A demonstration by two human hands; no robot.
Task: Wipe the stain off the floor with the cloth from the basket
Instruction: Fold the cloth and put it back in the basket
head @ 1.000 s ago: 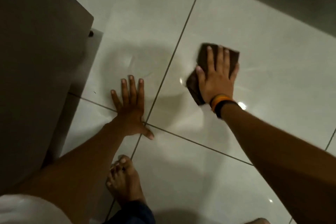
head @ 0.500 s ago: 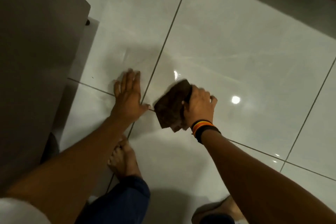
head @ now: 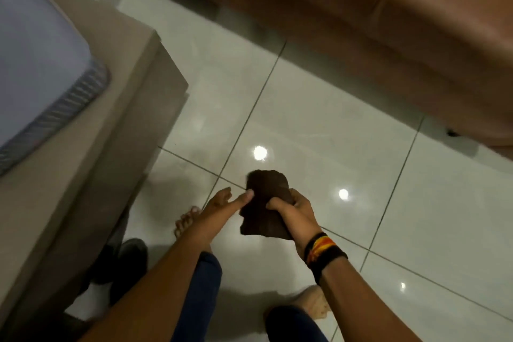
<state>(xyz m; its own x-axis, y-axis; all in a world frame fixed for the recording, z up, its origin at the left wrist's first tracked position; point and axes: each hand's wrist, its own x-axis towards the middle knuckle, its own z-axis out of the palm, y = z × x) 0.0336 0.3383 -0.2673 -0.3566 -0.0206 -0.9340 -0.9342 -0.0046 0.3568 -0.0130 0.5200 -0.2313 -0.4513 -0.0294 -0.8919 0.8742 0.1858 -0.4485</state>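
The right hand (head: pixel 297 214) is clenched around the upper middle of a crumpled dark brown cloth (head: pixel 266 203), held clear of the glossy white tiled floor (head: pixel 319 119); a fold stands above the fist and a corner hangs below it. The left hand (head: pixel 222 204) is open, grasping nothing, its thumb tip just touching the cloth's edge beside the grip. No stain shows on the tiles beneath, so the wiping looks finished or paused. The step in hand seems to be gathering or refolding the cloth. Next, the left hand would need to pinch the loose corner under the fist. No basket is in view.
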